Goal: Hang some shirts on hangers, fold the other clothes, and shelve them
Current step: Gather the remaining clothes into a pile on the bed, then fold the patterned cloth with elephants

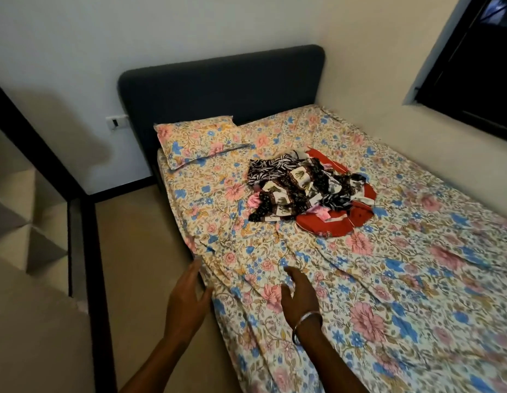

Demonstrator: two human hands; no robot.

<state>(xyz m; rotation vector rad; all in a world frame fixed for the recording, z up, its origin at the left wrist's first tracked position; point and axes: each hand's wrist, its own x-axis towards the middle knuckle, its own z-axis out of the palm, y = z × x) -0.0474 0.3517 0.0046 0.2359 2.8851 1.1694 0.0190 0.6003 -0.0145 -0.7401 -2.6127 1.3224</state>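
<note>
Floral bed [388,279] is carrying my clothes [309,191] at frame centre; my left hand [187,302] and right hand [299,296] are hovering lower centre, fingers spread, holding nothing.

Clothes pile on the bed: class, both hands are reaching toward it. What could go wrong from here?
1. The clothes pile is tangled, patterned pieces over a red garment; pulling one may drag the others along.
2. It lies far up the bed from the left hand and right hand, so a long lean is likely.
3. The floral sheet is already rumpled; folding on it may crease clothes.
</note>
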